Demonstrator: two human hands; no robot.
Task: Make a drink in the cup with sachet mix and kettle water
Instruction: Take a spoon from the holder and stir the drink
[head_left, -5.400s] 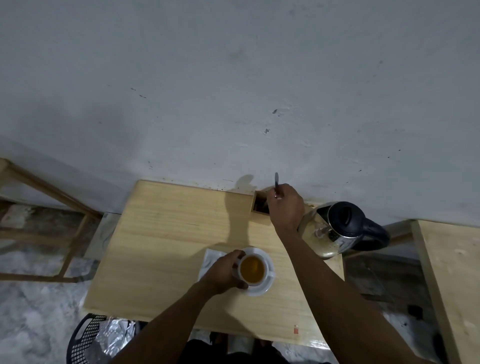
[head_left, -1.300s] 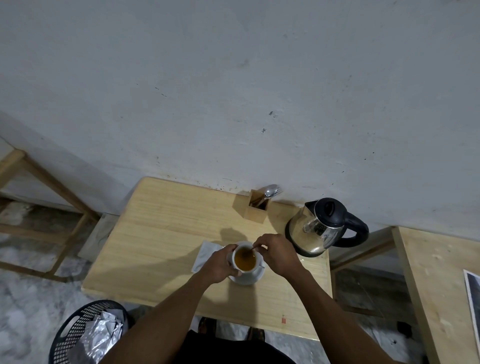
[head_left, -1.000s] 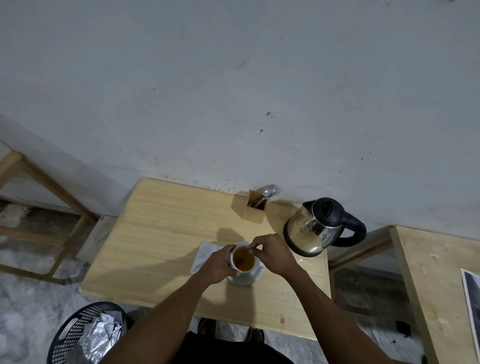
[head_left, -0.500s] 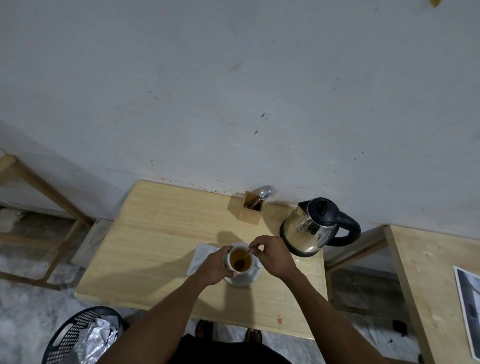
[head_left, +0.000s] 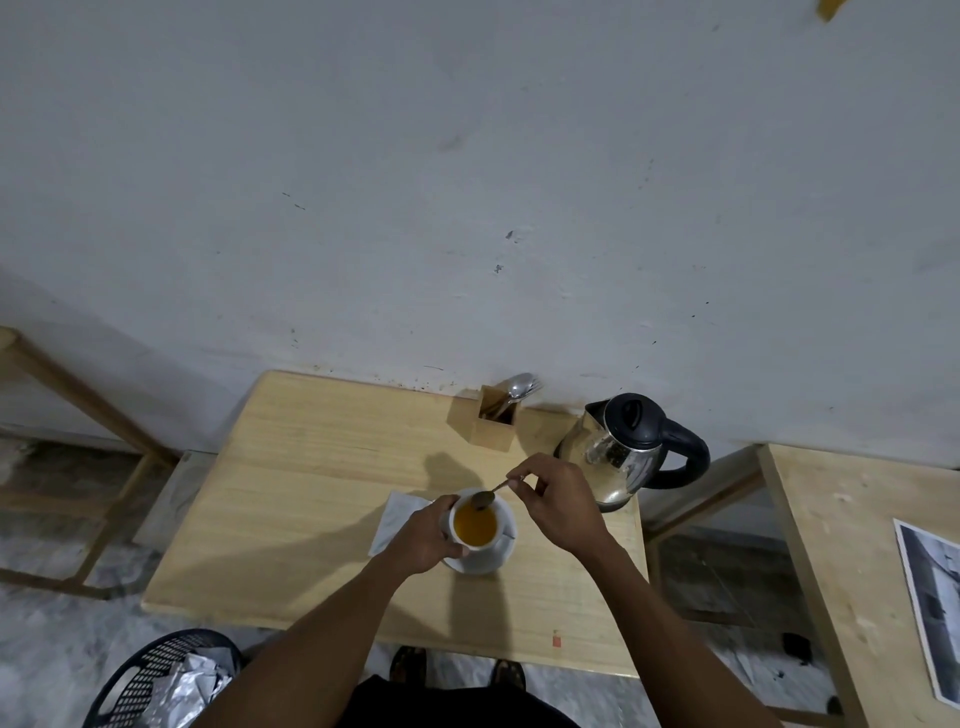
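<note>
Wooden table (head_left: 311, 499) against grey wall (head_left: 467, 182); marbled floor (head_left: 47, 634) beneath

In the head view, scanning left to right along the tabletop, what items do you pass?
Napkin → cup gripped by the left hand → right hand pinching the spoon → kettle. The wooden cutlery holder, farther back, is left out.

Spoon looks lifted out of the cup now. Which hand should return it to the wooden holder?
Right. The right hand already pinches the spoon; the left hand steadies the cup.
</note>
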